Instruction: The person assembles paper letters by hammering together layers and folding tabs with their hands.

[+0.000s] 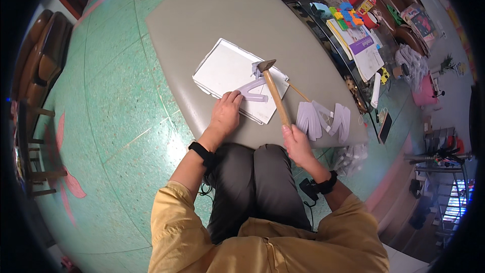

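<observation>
My right hand point(298, 146) is closed round the lower end of a hammer's point(276, 93) wooden handle. The hammer's dark metal head is over a small crumpled greyish-lilac bit point(256, 70) near the right edge of a white board point(217, 71). On that board lies a flat lavender V-shaped piece point(255, 98). My left hand point(226, 114) has its fingers together on the piece's near left end, holding it against the board. Whether the hammer head touches the crumpled bit, I cannot tell.
More lavender V-shaped pieces point(309, 121) lie in groups right of my right hand. A thin stick point(299, 92) pokes out beside the board on the grey padded bench point(202, 15). Toy blocks point(346, 16) and papers point(365, 53) crowd a dark table at the right.
</observation>
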